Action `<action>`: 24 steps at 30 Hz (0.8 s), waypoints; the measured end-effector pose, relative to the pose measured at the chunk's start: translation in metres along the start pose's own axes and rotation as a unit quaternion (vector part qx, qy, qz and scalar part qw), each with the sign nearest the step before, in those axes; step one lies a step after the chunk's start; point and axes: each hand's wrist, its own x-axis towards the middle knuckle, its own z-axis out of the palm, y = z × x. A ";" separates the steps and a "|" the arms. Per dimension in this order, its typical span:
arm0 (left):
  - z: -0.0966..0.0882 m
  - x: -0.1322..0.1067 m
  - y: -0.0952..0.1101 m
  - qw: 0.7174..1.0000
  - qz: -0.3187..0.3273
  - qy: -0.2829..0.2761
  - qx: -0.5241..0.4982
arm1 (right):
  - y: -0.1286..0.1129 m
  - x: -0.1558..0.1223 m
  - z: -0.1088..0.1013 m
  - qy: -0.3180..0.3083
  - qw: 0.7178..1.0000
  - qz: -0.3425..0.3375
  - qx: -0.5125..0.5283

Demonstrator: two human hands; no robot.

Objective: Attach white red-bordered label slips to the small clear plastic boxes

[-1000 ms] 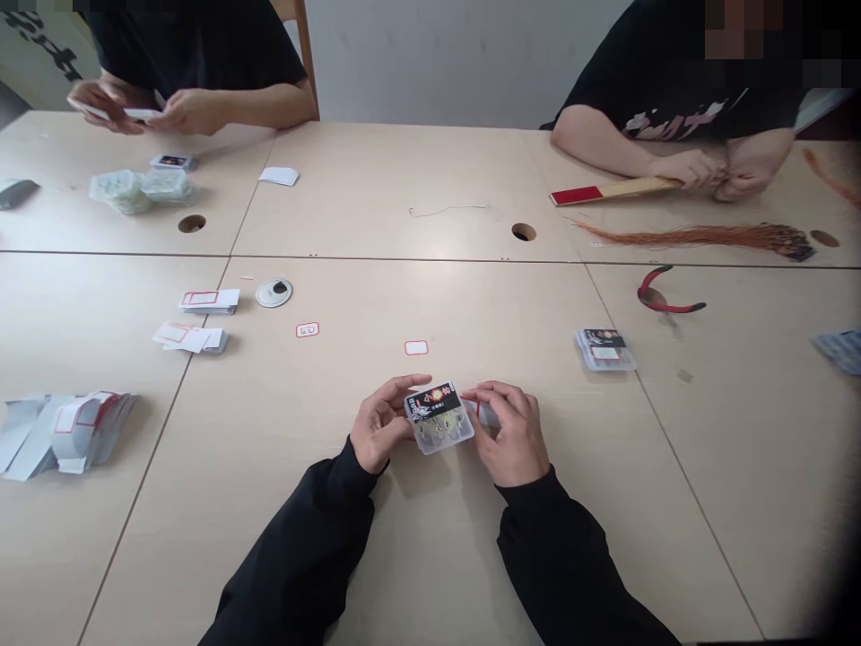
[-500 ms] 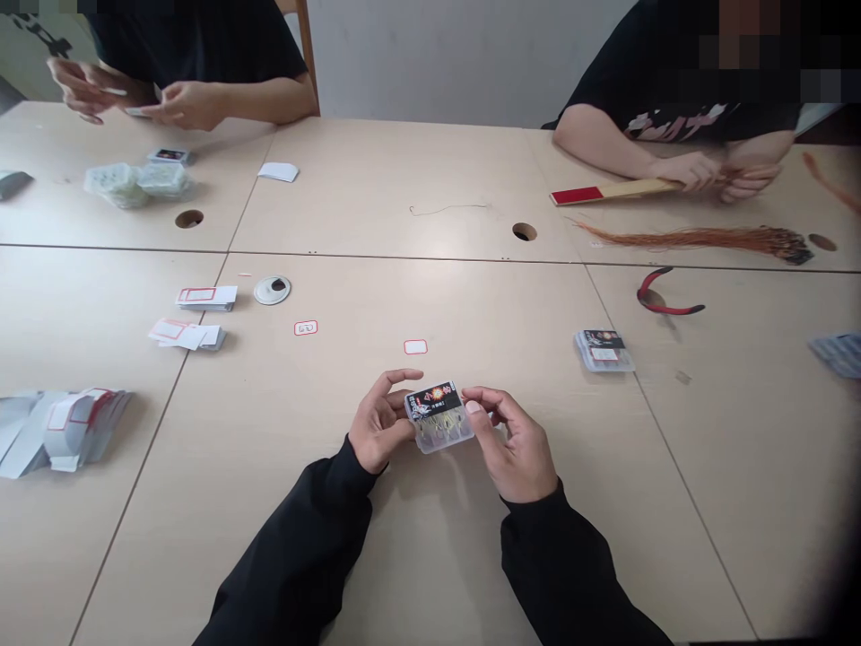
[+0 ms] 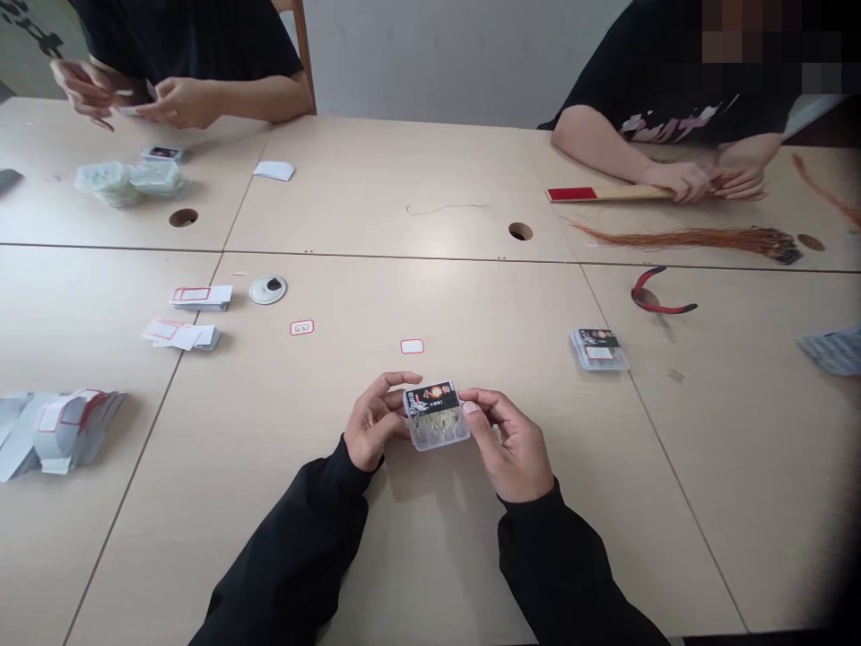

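Note:
Between my hands is a small clear plastic fish hook box (image 3: 440, 429), with a black printed label along its upper half and hooks showing through the lower half. My left hand (image 3: 373, 422) grips its left edge, index finger stretched along the top. On the right edge, my right hand (image 3: 515, 440) pinches the box with thumb and fingers. A blank red-bordered sticker (image 3: 413, 346) lies on the table just beyond the box. Farther left is another red-bordered sticker (image 3: 302, 327) with marks on it.
Similar boxes (image 3: 598, 350) are stacked at right, near red-handled pliers (image 3: 663, 292). White card stacks (image 3: 202, 298) and a bag of cards (image 3: 64, 431) lie at left. Across the table, two people work, one with a red-tipped wooden strip (image 3: 571, 195) beside a brown line bundle (image 3: 733, 239).
The box has turned slightly and sits more level, still between both my hands. The whole view has shifted a little. Across the table, the right-hand person's hands have moved along the wooden strip.

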 end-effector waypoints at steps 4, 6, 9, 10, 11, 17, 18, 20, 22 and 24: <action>-0.001 0.000 0.000 1.000 -0.001 -0.002 -0.005 | 0.001 0.000 0.000 -0.001 1.000 0.005 0.009; -0.001 0.000 -0.001 1.000 -0.001 -0.002 -0.006 | 0.000 0.000 0.000 0.001 1.000 0.003 0.010; -0.002 0.001 -0.002 1.000 0.001 -0.003 -0.011 | 0.000 0.000 0.000 0.000 1.000 -0.001 0.013; -0.002 0.000 -0.003 1.000 0.005 -0.004 -0.013 | 0.000 0.000 0.000 -0.001 1.000 -0.002 0.013; -0.003 0.000 -0.003 1.000 0.010 -0.005 -0.013 | 0.000 -0.001 0.000 -0.003 1.000 -0.002 0.014; -0.005 -0.010 -0.007 0.997 0.061 -0.021 0.042 | 0.003 -0.007 0.006 -0.004 0.997 0.036 0.061; -0.005 -0.013 -0.008 0.996 0.067 -0.026 0.047 | 0.004 -0.008 0.008 -0.003 0.996 0.044 0.081; -0.004 -0.019 -0.011 0.995 0.071 -0.040 0.049 | 0.005 -0.011 0.013 0.002 0.991 0.054 0.121; -0.006 -0.026 -0.014 0.995 0.073 -0.050 0.048 | 0.006 -0.013 0.015 0.003 0.988 0.060 0.145; -0.011 -0.034 -0.014 0.994 0.090 -0.047 0.044 | 0.008 -0.015 0.016 -0.004 0.987 0.066 0.149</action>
